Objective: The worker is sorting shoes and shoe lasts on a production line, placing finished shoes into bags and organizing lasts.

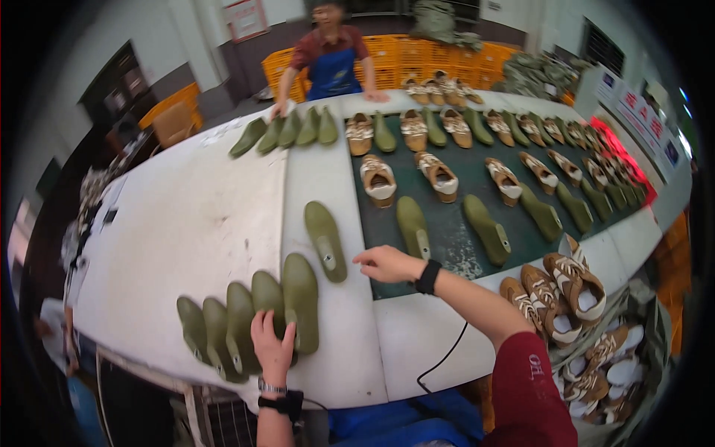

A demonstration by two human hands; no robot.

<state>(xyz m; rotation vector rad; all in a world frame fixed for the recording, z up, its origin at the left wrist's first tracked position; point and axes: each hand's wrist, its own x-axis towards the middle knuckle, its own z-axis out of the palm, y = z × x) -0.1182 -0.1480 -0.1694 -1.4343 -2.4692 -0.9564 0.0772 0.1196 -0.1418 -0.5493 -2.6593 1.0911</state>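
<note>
Along the near side of the white table, several green shoe lasts (240, 320) stand in a row. My left hand (272, 343) lies over the lower end of one green last (267, 290) near the right of that row, fingers and thumb spread. A taller last (300, 294) is just beside its thumb. One more green last (325, 238) lies alone farther up the table. Just right of it hovers my right hand (387, 263), open and holding nothing, its fingers stretched left and apart from the last.
A dark green conveyor belt (447, 246) carries rows of tan-and-white sneakers (378, 181) and green lasts. Across the table a person in a blue apron (334, 74) touches another row of lasts (307, 128). Sneakers (551, 298) sit at the right edge above a sack of shoes (607, 372).
</note>
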